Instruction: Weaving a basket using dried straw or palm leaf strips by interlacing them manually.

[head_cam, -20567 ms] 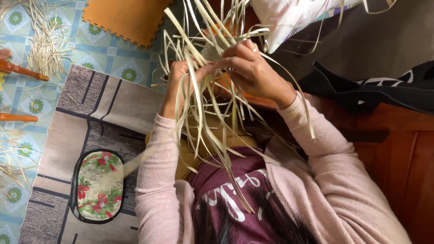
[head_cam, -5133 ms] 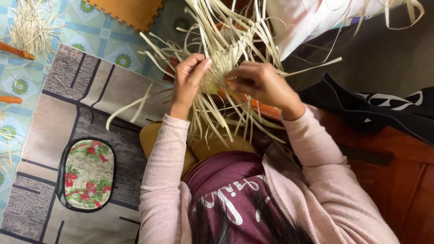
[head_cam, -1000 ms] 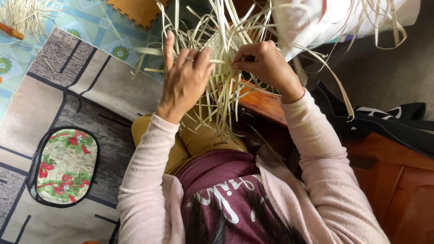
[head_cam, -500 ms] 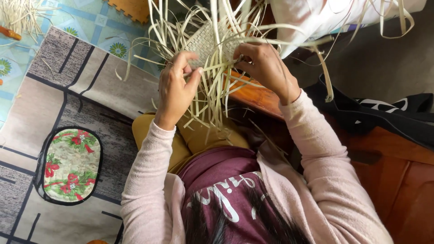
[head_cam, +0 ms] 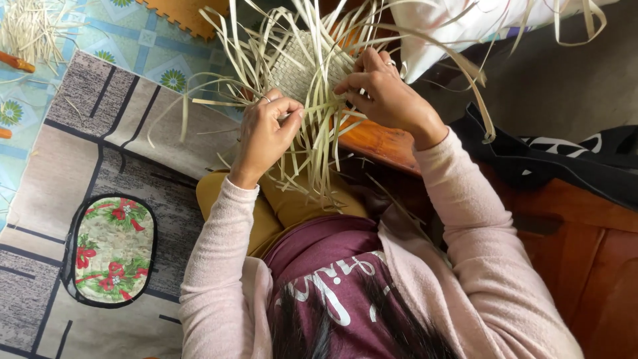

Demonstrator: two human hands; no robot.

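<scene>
Floor below the person is covered by a grey and beige patterned rug (head_cam: 60,173), with blue floral tiles (head_cam: 143,53) beyond its far edge. All places below are given from the woven panel.

Woven panel (head_cam: 302,66): small flat patch of checker plaiting in pale straw-coloured strips, held up over the lap, in front of a brown wooden ledge (head_cam: 379,143). Loose strips (head_cam: 312,156) fan out from every edge of the panel, long, flat, narrow, some curling at the ends.

Left hand (head_cam: 266,133): just below and left of the panel, fingers curled and pinched shut on a few loose strips. Right hand (head_cam: 382,93): at the panel's right edge, fingertips closed on the woven border and the strips leaving it. Hands apart, panel between them.

Handling, judged: very light; strips springy and thin, likely to crease or split if bent sharply; the plaited part is firmer than the free ends. Best hold appears to be at the woven edge, where the strips lock each other. Free ends would slip out of a loose pinch.

Other items: oval mat with red flower print (head_cam: 113,249), on the rug well below-left of the panel. Heap of cut strips (head_cam: 33,30) far left. Orange foam mat (head_cam: 189,13) upper left. White bag (head_cam: 465,23) right of the panel; black cloth (head_cam: 565,166) lower right.
</scene>
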